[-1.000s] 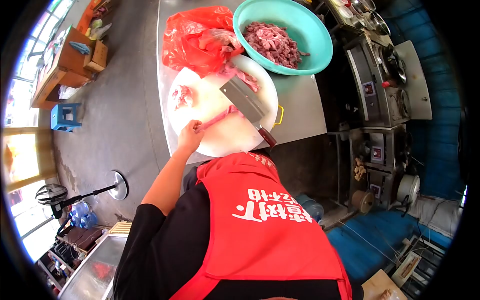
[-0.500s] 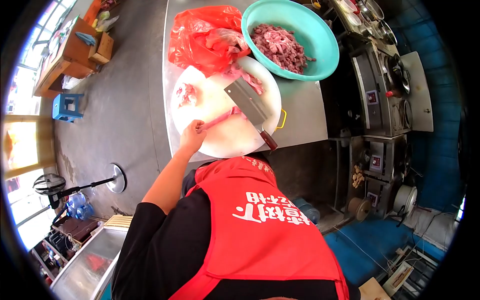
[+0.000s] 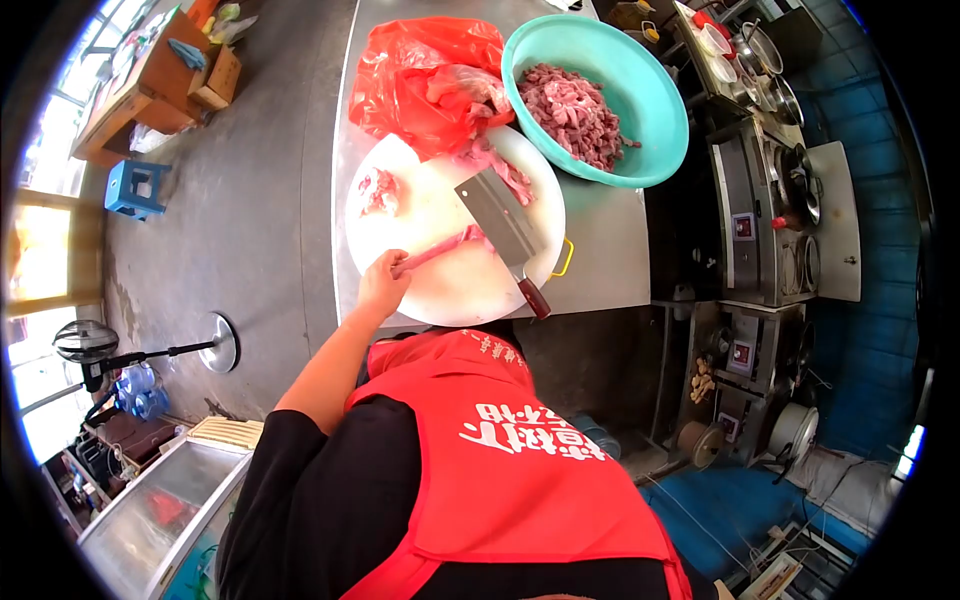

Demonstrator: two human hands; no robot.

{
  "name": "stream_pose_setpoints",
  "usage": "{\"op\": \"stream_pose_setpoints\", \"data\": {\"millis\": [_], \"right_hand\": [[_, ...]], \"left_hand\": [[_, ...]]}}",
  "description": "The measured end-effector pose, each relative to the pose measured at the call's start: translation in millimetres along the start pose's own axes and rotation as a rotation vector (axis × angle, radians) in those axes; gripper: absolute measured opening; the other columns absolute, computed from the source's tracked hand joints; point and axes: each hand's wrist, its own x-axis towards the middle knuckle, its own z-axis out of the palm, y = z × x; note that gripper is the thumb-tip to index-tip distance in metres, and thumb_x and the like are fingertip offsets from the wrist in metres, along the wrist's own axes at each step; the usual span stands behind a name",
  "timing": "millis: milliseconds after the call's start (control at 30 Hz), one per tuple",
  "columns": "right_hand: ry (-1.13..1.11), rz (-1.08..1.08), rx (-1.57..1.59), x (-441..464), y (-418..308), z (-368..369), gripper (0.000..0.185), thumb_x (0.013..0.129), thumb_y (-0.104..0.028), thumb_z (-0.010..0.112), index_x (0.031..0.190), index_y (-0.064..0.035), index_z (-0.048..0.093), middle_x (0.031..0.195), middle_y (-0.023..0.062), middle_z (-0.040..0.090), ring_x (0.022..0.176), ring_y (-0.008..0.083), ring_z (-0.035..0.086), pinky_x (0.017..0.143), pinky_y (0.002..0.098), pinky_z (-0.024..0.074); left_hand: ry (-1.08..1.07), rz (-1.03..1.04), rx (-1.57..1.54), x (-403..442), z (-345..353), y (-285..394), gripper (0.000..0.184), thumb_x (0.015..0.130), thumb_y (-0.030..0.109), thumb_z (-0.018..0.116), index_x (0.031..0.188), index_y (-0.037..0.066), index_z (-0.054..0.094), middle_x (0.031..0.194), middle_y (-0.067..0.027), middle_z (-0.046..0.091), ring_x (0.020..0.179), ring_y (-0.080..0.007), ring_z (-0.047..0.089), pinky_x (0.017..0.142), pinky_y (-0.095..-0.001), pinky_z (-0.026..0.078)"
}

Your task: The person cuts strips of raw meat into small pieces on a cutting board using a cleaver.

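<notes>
My left hand (image 3: 384,283) pinches the near end of a long strip of raw meat (image 3: 440,248) at the left edge of the round white cutting board (image 3: 450,300). The strip slants across the board, its far end beside the blade of a cleaver (image 3: 500,215). That cleaver rests on the board's right side, its dark wooden handle (image 3: 535,298) over the near edge with no hand on it. A pale, fatty lump of meat (image 3: 379,191) sits at the board's left, and more raw meat (image 3: 505,172) lies behind the cleaver. My right hand is out of view.
Behind the board are a red plastic bag (image 3: 420,90) with meat inside and a turquoise basin (image 3: 655,120) of cut meat pieces. A yellow handle (image 3: 565,258) sticks out at the board's right. Stoves (image 3: 745,215) stand to the right, a fan (image 3: 85,342) to the left.
The whole view has shifted slightly, with the table contents a little lower in the picture. My left hand still holds the strip, and the cleaver lies in the same place on the board.
</notes>
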Motion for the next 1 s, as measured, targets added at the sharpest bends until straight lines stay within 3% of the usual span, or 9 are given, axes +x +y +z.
{"op": "stream_pose_setpoints", "data": {"millis": [633,867,1000], "right_hand": [[0.045,-0.005,-0.027,-15,-24,2,0.096,0.092,-0.079,0.066,0.138,0.0052,0.07,0.136,0.0211,0.071,0.121,0.0272,0.068,0.108,0.0382,0.0499],[0.116,-0.023,-0.136,-35,-49,13,0.105,0.088,-0.086,0.065,0.136,0.0073,0.071,0.136,0.0203,0.071,0.121,0.0264,0.067,0.109,0.0374,0.0494],[0.015,-0.214,-0.389,26,-52,0,0.077,0.095,-0.073,0.071,0.097,0.0039,0.078,0.092,0.0146,0.077,0.087,0.0185,0.069,0.08,0.0378,0.0541]], "left_hand": [[-0.02,0.023,-0.036,-7,-3,-3,0.036,0.091,0.013,0.073,0.126,0.006,0.07,0.119,-0.0151,0.077,0.112,-0.0314,0.075,0.097,-0.0405,0.058],[-0.006,0.047,-0.011,-4,1,-11,0.038,0.091,0.018,0.077,0.127,0.005,0.071,0.117,-0.0152,0.078,0.108,-0.0286,0.076,0.095,-0.0398,0.058],[-0.025,0.05,0.04,4,-4,-2,0.034,0.09,0.023,0.08,0.119,0.004,0.075,0.109,-0.0152,0.08,0.101,-0.0294,0.077,0.09,-0.0405,0.059]]}}
